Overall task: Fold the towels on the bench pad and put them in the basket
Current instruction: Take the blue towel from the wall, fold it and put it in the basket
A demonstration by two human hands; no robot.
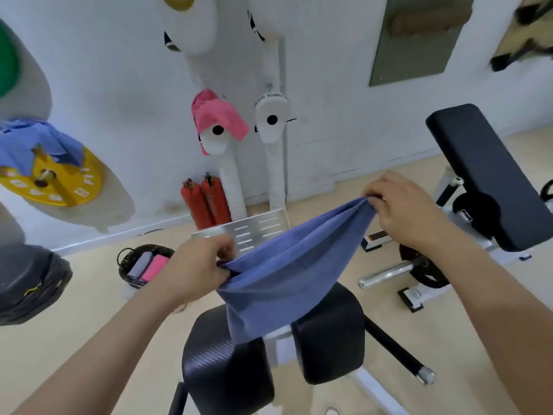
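Note:
A blue towel (278, 274) hangs in the air between my two hands, sagging over the black bench pads (329, 333). My left hand (194, 271) grips its left corner. Higher up and to the right, my right hand (401, 205) pinches the other corner. A dark woven basket (125, 262) stands on the floor left of my left hand, holding a folded grey towel (140, 263) and a folded pink towel (154, 266). A pink towel (218, 115) hangs on a white padded post by the wall. Another blue towel (30, 142) is draped over a yellow weight plate at left.
A metal footplate (263, 226) stands behind the towel, with two red rollers (206, 202) against the wall. A black padded bench (490, 175) with a chrome bar (392, 272) is at right. A dark bag (27, 283) lies at the left edge. The floor is light wood.

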